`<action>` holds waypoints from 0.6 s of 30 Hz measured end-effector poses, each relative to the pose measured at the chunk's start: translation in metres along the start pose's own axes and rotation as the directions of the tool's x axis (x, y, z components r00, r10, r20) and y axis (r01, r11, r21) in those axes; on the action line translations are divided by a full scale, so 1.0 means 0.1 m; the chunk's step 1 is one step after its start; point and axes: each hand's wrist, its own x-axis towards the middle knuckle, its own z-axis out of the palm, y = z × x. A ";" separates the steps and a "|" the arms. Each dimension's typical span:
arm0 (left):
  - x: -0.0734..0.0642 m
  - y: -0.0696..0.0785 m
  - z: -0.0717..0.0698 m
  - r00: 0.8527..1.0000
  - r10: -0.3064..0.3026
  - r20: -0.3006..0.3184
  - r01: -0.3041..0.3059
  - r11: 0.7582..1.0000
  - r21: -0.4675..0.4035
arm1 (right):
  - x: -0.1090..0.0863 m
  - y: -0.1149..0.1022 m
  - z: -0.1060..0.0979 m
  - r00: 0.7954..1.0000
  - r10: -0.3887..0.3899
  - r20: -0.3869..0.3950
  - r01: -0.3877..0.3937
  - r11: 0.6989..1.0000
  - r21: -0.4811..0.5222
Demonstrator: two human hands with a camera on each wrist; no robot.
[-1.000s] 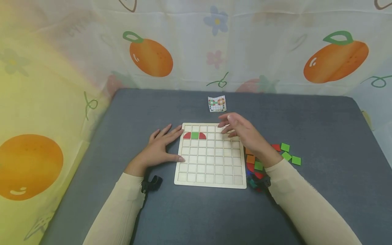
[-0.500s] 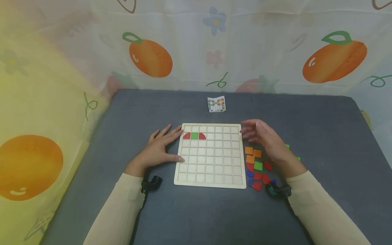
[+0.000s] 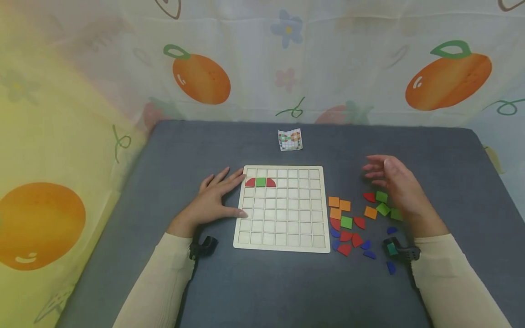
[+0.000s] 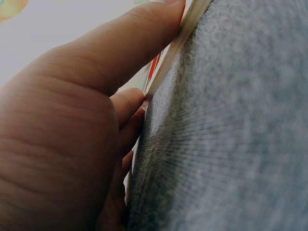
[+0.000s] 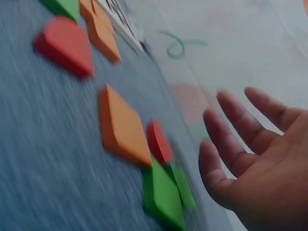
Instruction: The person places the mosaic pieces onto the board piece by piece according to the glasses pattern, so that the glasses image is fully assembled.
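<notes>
A pale gridded board (image 3: pixel 287 207) lies on the dark cloth. In its second row from the top sit a red quarter-round piece (image 3: pixel 250 182), a green square (image 3: pixel 260 182) and another red quarter-round (image 3: pixel 271 182). My left hand (image 3: pixel 209 200) rests at the board's left edge, thumb and fingertips touching the rim, fingers straight. Over the loose pieces on the right hovers my right hand (image 3: pixel 399 189), holding nothing, its fingers loosely extended. Near it lie green squares (image 3: pixel 383 209), a red quarter-round (image 3: pixel 369 197) and an orange square (image 3: pixel 370 212).
A small printed pattern card (image 3: pixel 290 140) lies beyond the board. Between board and right wrist are several more orange squares (image 3: pixel 345 206), red quarter-rounds (image 3: pixel 346 236) and blue pieces (image 3: pixel 369 254). A fruit-patterned cloth (image 3: pixel 254 59) hangs behind the table.
My right hand has moved right, from above the board's upper right corner to over the loose pieces, uncovering several of them. My left hand has stayed at the board's edge.
</notes>
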 end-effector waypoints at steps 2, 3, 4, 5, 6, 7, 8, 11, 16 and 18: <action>0.00 0.01 0.00 1.000 -0.003 0.000 0.003 1.000 -0.001 | -0.01 0.04 -0.08 1.000 0.014 -0.010 -0.014 0.999 -0.043; 0.00 0.01 0.00 1.000 -0.004 -0.001 0.004 1.000 -0.001 | -0.01 0.06 -0.11 1.000 0.025 -0.013 -0.026 0.998 -0.058; 0.00 0.01 0.00 1.000 -0.006 0.000 0.006 1.000 0.001 | -0.01 0.08 -0.13 0.999 0.035 -0.012 -0.035 0.995 -0.091; 0.00 0.01 -0.01 1.000 -0.008 0.001 0.008 1.000 0.004 | -0.02 0.10 -0.15 0.999 0.044 -0.007 -0.044 0.991 -0.128; 0.00 0.02 -0.01 1.000 -0.009 0.001 0.009 1.000 0.006 | -0.02 0.12 -0.16 0.999 0.053 0.001 -0.052 0.987 -0.154; 0.00 0.02 -0.01 1.000 -0.010 0.002 0.010 1.000 0.008 | -0.03 0.13 -0.16 0.998 0.065 0.012 -0.062 0.982 -0.180; 0.00 0.02 -0.01 1.000 -0.012 0.003 0.012 1.000 0.011 | -0.03 0.13 -0.15 0.997 0.076 0.027 -0.068 0.976 -0.207; 0.00 0.02 -0.01 1.000 -0.014 0.006 0.014 1.000 0.013 | -0.03 0.14 -0.06 0.989 0.116 0.089 -0.085 0.953 -0.292; -0.01 0.03 -0.02 1.000 -0.012 0.005 0.012 1.000 0.015 | -0.01 0.11 0.11 0.960 0.185 0.210 -0.088 0.912 -0.401; -0.01 0.03 -0.02 1.000 -0.014 0.005 0.014 1.000 0.019 | 0.00 0.11 0.14 0.950 0.188 0.250 -0.060 0.894 -0.443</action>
